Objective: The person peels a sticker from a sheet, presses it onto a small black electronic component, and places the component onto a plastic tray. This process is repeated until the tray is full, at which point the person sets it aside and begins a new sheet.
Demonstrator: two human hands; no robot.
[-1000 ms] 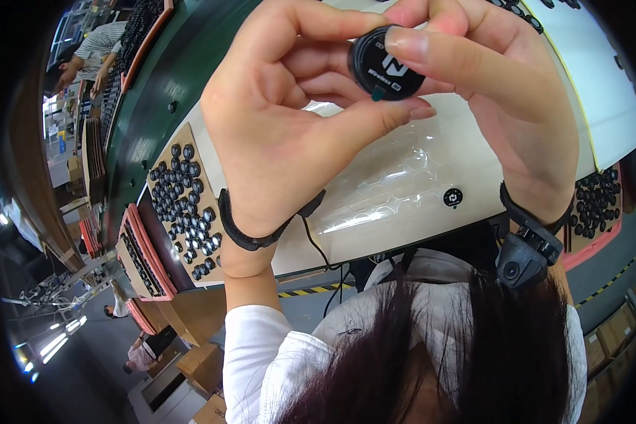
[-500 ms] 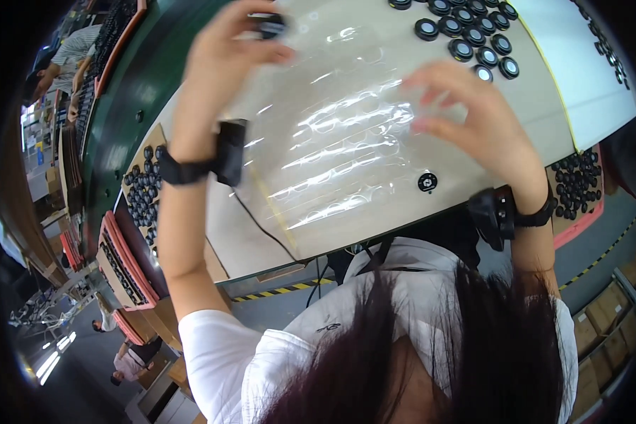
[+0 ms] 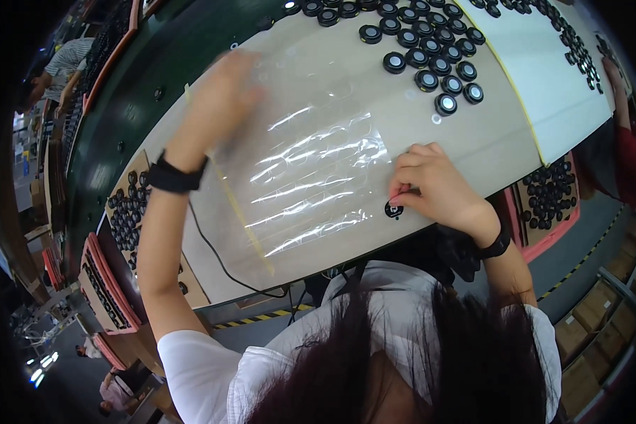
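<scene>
My right hand (image 3: 438,191) rests at the near edge of a pale board (image 3: 487,141). Its thumb and forefinger pinch at a small black disc (image 3: 393,210) that lies flat there. A clear plastic film (image 3: 311,177) with rows of round outlines covers the board's middle. My left hand (image 3: 226,85) reaches far out over the film's upper left corner. It is blurred, so I cannot tell whether it holds anything. Several round black caps (image 3: 431,60) stand in rows at the far side of the board. Both wrists wear black bands.
Trays of black caps sit at the left (image 3: 124,208) and the right (image 3: 548,194) of the board. A thin black cable (image 3: 219,258) runs from my left wrist. A white sheet (image 3: 544,78) carries more caps. Other people work at the far left (image 3: 56,63) and right (image 3: 618,148).
Both hands held one black cap close to my face. My left hand then carried it far out to the upper left. My right hand dropped onto the small disc.
</scene>
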